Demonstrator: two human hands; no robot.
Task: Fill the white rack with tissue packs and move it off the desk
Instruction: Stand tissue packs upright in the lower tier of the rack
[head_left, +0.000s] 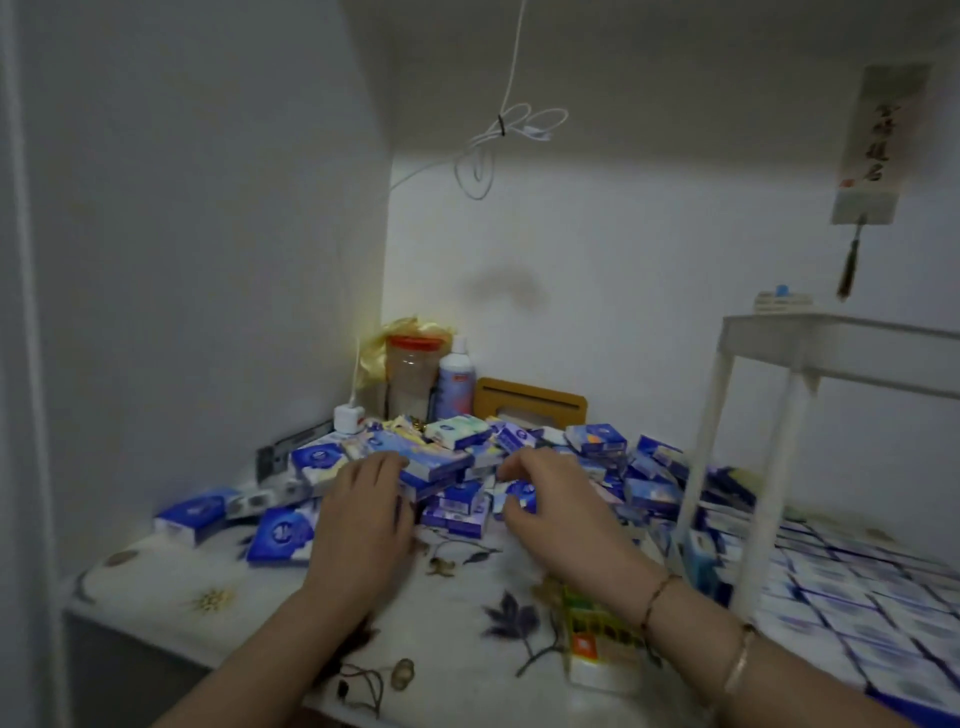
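The right hand's (550, 499) grip pinches a blue pack out of the heap of tissue packs (467, 467) at the back of the counter (171, 577), while the left hand (363, 514) lies on the heap, its fingers hidden, so I cannot tell its grip. The heap is loose and slumped, so a tug could slide packs off the counter's edge. The white rack (779, 415) stands at right, its bottom tier tiled with neat rows of packs.

Desk front (457, 597) open — pack pile (467, 462) behind.
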